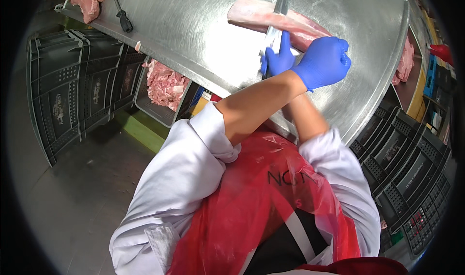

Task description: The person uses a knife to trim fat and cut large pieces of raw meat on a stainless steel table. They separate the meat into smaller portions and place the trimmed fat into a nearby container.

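Across the metal work table (193,38) lies a long piece of raw meat (254,14), pale pink with a whitish layer. My forearms cross, both hands in blue gloves. My left hand (325,62) is on the right, a closed fist at the near right end of the meat, covering that end. Lower and further left, my right hand (278,59) grips a knife (272,37) by its dark handle, partly hidden by the fingers. The blade points away from me and passes over the meat; I cannot tell whether its edge is in the flesh.
A sharpening steel (123,19) with a black handle lies near the table's left edge, beside more meat pieces (86,3). Below that edge stands a crate of meat trimmings (166,85). Black plastic crates stand at left (58,91) and right (404,163). More meat (405,62) lies beyond the right edge.
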Tool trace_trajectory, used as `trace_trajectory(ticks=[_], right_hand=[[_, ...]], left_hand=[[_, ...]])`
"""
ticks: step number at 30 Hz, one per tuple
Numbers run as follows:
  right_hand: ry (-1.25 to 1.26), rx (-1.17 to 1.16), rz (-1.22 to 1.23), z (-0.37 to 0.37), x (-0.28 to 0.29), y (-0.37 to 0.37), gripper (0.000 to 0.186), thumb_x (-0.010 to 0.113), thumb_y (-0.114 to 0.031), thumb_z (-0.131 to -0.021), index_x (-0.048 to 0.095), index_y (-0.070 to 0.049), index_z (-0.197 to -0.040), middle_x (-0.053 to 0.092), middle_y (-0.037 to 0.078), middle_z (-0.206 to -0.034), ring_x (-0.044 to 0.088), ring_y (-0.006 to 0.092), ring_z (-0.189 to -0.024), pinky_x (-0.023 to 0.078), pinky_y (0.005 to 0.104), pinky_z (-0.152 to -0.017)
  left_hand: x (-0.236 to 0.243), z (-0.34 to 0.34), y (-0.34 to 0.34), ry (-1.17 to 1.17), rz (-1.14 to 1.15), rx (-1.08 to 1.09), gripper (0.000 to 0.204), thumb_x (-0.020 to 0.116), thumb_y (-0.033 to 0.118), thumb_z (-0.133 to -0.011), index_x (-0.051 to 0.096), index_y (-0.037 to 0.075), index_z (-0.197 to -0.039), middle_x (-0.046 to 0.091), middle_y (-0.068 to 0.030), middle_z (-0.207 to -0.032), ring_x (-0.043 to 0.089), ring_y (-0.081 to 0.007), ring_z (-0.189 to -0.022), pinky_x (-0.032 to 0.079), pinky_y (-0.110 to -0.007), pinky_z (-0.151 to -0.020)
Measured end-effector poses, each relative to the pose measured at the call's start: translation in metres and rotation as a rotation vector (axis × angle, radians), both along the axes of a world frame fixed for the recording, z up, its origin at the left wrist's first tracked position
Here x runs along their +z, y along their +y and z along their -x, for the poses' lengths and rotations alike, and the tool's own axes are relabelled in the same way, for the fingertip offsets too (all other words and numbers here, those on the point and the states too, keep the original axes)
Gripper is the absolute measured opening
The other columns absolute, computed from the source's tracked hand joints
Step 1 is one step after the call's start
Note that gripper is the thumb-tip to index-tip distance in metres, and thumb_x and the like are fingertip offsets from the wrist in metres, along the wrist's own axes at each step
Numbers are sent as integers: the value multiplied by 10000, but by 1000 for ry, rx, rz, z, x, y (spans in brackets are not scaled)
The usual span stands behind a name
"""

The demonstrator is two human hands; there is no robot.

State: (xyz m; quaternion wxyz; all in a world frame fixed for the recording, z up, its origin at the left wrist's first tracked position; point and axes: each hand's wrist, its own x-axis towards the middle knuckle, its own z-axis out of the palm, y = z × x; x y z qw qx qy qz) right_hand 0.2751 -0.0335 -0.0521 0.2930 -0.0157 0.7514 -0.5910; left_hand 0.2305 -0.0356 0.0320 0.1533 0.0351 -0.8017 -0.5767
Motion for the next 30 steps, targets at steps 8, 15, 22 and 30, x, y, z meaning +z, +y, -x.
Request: trace_trajectory(ticks=[8, 15, 22, 30], right_hand=[[-78, 52, 155, -47, -7, -7, 760, 518, -130, -1001, 147, -236, -1656, 640, 111, -783, 598, 151, -557, 544, 334, -504], [-139, 100, -109, -43, 29, -46, 872, 522, -92, -981, 18, -259, -1673, 628, 104, -707, 619, 163, -553, 532, 353, -504], [-23, 81, 64, 15, 5, -77, 835, 484, -111, -998, 18, -273, -1671, 649, 114, -782, 618, 178, -566, 538, 343, -502], [-92, 42, 205, -12, 20, -79, 795, 553, -114, -984, 116, -152, -1647, 645, 101, -800, 612, 177, -572, 527, 324, -527]], left_hand=[[19, 4, -3, 129, -130, 85, 146, 579, 96, -825, 568, 6, -710, 540, -253, -629, 550, -413, -560, 442, -474, -545], [44, 10, -14, 129, -263, 101, 164, 583, 93, -805, 538, -8, -684, 527, -255, -627, 530, -442, -562, 442, -483, -545], [70, 3, -4, 288, -140, 129, 169, 586, 77, -797, 518, -8, -668, 507, -251, -617, 524, -418, -554, 439, -467, -535], [111, -15, 8, 221, -200, 28, 152, 618, 65, -763, 535, -8, -658, 575, -247, -698, 602, -456, -704, 493, -516, -647]])
